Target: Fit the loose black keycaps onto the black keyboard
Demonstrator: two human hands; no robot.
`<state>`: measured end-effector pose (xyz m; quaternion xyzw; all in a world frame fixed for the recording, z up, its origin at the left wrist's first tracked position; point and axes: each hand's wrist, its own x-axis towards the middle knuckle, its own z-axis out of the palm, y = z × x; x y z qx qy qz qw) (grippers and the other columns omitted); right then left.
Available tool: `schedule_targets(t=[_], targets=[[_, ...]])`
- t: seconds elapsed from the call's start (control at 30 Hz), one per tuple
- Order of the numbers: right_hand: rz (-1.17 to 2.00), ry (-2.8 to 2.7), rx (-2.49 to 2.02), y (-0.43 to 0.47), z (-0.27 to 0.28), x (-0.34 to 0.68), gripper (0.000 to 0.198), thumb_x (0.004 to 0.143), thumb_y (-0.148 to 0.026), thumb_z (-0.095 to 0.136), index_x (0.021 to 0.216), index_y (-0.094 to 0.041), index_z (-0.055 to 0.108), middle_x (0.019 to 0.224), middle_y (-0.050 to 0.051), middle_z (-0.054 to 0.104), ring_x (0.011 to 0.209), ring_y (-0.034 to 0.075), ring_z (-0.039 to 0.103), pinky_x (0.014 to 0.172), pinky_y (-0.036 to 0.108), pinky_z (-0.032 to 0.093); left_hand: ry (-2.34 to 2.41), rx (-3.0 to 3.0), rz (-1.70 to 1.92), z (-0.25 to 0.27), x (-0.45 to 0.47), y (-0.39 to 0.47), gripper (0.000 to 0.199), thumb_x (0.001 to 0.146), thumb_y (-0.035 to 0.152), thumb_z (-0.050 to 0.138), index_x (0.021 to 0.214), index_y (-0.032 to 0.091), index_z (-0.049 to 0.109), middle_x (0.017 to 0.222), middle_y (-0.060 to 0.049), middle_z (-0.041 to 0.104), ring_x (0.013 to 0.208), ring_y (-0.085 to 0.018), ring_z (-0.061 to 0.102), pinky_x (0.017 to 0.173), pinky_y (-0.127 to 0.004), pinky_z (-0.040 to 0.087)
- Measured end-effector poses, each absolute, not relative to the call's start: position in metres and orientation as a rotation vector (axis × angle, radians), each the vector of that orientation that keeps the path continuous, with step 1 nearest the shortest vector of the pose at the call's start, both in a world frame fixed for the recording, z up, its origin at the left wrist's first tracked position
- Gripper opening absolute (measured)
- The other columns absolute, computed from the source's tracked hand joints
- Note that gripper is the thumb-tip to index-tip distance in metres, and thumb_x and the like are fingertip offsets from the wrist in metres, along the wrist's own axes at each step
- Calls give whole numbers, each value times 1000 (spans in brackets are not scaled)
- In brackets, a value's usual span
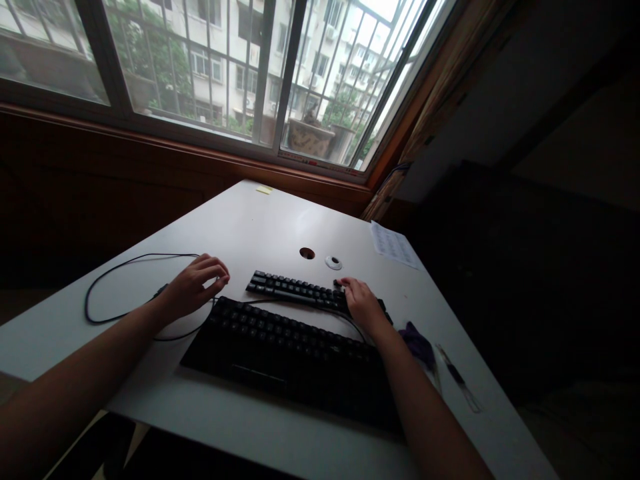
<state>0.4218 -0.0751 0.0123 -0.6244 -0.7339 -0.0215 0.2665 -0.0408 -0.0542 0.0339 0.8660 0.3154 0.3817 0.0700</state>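
My right hand (361, 303) is over the right part of a narrow black keyboard (287, 287). Its thumb and forefinger pinch a small dark piece that looks like a keycap (337, 283). Left of that keyboard, my left hand (200, 283) is raised a little above the table, thumb and fingertips brought together in a ring. Anything between those tips is too small to make out. Closer to me lies a wider black keyboard (270, 333), its right end partly covered by my right forearm. A black cable (345, 317) runs between the two keyboards.
Looped black cable (90, 293) lies left on the white table (210, 227). Behind the keyboards are a round hole (307, 253) and its white ring cover (333, 263). A purple cloth (417, 345), a wire-ended tool (457, 377) and a printed sheet (395, 245) lie right.
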Motion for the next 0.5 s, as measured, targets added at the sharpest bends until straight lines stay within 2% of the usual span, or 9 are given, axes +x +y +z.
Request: schedule_targets(t=[0.23, 0.5], targets=[[-71, -1972, -1686, -58, 30, 436, 25, 96, -21, 54, 112, -22, 73, 113, 8, 77, 113, 27, 61, 105, 46, 47, 913, 2624, 1167, 33, -40, -54, 21, 102, 30, 56, 88, 21, 68, 92, -5, 71, 87, -20, 59, 83, -35, 47], [9, -2051, -1732, -35, 29, 436, 21, 85, -15, 71, 102, -26, 76, 101, 4, 77, 108, 24, 63, 100, 41, 47, 935, 2636, 1156, 30, -43, -51, 21, 103, 31, 55, 89, 20, 67, 93, -5, 71, 87, -20, 59, 83, -34, 46]])
